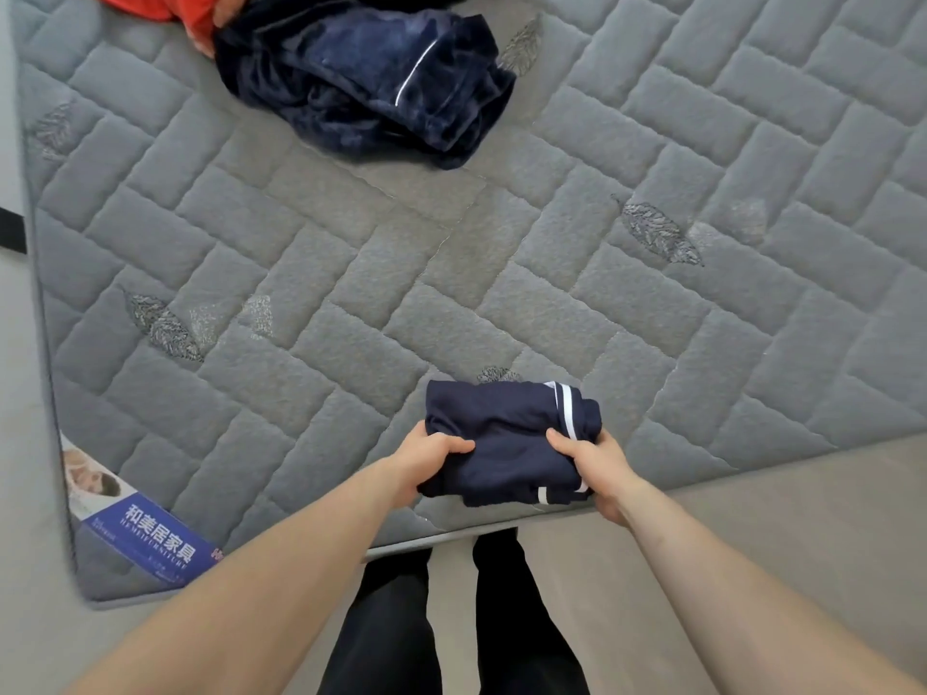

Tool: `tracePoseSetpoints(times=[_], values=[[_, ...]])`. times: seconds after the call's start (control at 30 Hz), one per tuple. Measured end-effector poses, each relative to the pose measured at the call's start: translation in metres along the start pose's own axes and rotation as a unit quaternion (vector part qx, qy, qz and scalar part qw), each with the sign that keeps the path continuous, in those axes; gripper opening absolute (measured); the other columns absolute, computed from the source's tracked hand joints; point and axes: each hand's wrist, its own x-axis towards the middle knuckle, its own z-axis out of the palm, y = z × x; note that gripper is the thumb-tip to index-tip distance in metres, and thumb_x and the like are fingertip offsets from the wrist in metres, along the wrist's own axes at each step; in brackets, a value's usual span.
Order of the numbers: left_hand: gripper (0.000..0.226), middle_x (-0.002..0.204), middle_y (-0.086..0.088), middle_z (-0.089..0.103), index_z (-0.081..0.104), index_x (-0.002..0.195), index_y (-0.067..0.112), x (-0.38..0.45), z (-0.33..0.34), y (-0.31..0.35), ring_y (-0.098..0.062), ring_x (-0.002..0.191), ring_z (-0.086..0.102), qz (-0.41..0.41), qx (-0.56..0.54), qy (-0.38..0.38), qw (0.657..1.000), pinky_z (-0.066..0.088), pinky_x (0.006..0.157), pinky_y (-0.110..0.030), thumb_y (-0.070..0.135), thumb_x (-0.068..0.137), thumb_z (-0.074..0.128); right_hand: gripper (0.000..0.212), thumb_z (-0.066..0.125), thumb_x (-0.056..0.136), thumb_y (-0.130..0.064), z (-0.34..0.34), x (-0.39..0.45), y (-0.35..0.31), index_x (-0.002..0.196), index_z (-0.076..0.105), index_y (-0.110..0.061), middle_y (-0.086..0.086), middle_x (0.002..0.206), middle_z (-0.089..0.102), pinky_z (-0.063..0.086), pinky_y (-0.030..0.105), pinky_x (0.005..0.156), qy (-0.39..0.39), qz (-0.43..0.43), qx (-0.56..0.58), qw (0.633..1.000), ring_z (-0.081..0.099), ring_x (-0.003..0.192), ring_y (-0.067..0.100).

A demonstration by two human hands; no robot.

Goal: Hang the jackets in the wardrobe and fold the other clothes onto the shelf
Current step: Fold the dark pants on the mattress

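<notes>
I see both hands clamped on the folded navy garment point(506, 443) at the near edge of the grey mattress point(451, 273). My left hand point(431, 461) curls its fingers around the left side, thumb on top. My right hand point(589, 461) pinches the right side beside the white stripes. A crumpled dark blue plush garment point(366, 77) lies well apart at the far edge, touching something red point(165, 12).

Grey quilted mattress point(351, 293) — crumpled navy plush garment point(371, 82), red garment point(150, 7), folded navy garment point(506, 438) near edge
</notes>
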Motion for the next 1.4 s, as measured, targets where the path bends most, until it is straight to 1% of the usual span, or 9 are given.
tracePoseSetpoints(times=[0.1,0.3,0.33,0.47,0.67,0.83,1.0,1.27,1.4], values=[[0.045,0.114,0.0,0.075,0.061,0.126,0.019,-0.028,-0.006,0.006,-0.013,0.093,0.074,0.031,0.019,-0.025,0.999,0.056,0.065,-0.024,0.007,0.085,0.077,0.038,0.082,0.087,-0.02,0.001,-0.042,0.01,0.122,0.066,-0.021,0.004,0.112,0.078,0.06,0.052,0.093,0.018,-0.008,0.062,0.998,0.076,0.102,0.026],[0.045,0.121,0.003,0.073,0.061,0.125,0.02,-0.133,-0.017,0.035,-0.015,0.112,0.068,0.152,0.115,-0.079,0.979,0.054,0.097,-0.033,0.017,0.086,0.081,0.043,0.083,0.086,-0.021,-0.003,-0.171,0.001,0.124,0.064,-0.02,0.01,0.11,0.079,0.058,0.039,0.061,0.05,-0.031,0.183,0.981,0.076,0.092,0.036],[0.047,0.121,0.004,0.073,0.06,0.126,0.022,-0.156,-0.019,0.041,-0.015,0.113,0.069,0.167,0.126,-0.097,0.973,0.054,0.098,-0.034,0.02,0.085,0.082,0.044,0.083,0.086,-0.022,-0.005,-0.194,-0.002,0.125,0.063,-0.021,0.01,0.112,0.078,0.059,0.042,0.063,0.055,-0.039,0.199,0.978,0.076,0.094,0.035],[0.071,0.119,0.016,0.073,0.056,0.13,0.035,-0.238,-0.021,0.057,-0.005,0.11,0.07,0.234,0.163,-0.165,0.944,0.056,0.089,-0.026,0.045,0.068,0.088,0.045,0.082,0.088,-0.024,-0.01,-0.279,-0.009,0.127,0.06,-0.027,0.003,0.116,0.078,0.058,0.059,0.094,0.066,-0.086,0.243,0.964,0.076,0.105,0.029],[0.075,0.126,0.016,0.071,0.053,0.136,0.041,-0.336,0.008,0.07,-0.007,0.113,0.07,0.3,0.208,-0.268,0.892,0.06,0.084,-0.023,0.048,0.07,0.089,0.053,0.08,0.089,-0.035,-0.031,-0.386,-0.005,0.136,0.056,-0.028,-0.002,0.121,0.076,0.06,0.045,0.092,0.108,-0.164,0.287,0.938,0.075,0.108,0.023],[0.064,0.124,0.019,0.071,0.054,0.132,0.044,-0.399,0.071,0.075,-0.005,0.11,0.07,0.331,0.268,-0.322,0.846,0.059,0.08,-0.02,0.044,0.076,0.085,0.059,0.082,0.084,-0.047,-0.081,-0.458,0.003,0.135,0.057,-0.031,-0.001,0.123,0.076,0.062,0.042,0.081,0.133,-0.218,0.318,0.913,0.074,0.11,0.024],[0.064,0.121,0.023,0.071,0.055,0.128,0.046,-0.461,0.166,0.071,-0.001,0.107,0.07,0.378,0.334,-0.368,0.781,0.058,0.078,-0.018,0.051,0.072,0.084,0.045,0.076,0.091,-0.044,-0.153,-0.521,0.025,0.131,0.064,-0.027,0.004,0.123,0.076,0.061,0.035,0.066,0.156,-0.253,0.361,0.884,0.075,0.108,0.028],[0.047,0.118,0.023,0.072,0.057,0.13,0.043,-0.549,0.342,0.005,-0.002,0.105,0.071,0.42,0.384,-0.434,0.698,0.058,0.078,-0.02,0.031,0.09,0.079,0.041,0.071,0.095,-0.044,-0.286,-0.612,0.092,0.132,0.064,-0.026,-0.001,0.122,0.076,0.061,0.034,0.081,0.273,-0.318,0.401,0.815,0.074,0.111,0.019],[0.044,0.112,0.023,0.073,0.057,0.128,0.04,-0.593,0.419,-0.04,-0.002,0.101,0.072,0.431,0.395,-0.467,0.664,0.058,0.071,-0.015,0.024,0.091,0.077,0.048,0.074,0.091,-0.05,-0.349,-0.652,0.134,0.131,0.067,-0.026,0.003,0.122,0.076,0.058,0.027,0.061,0.312,-0.333,0.417,0.786,0.075,0.104,0.023]])
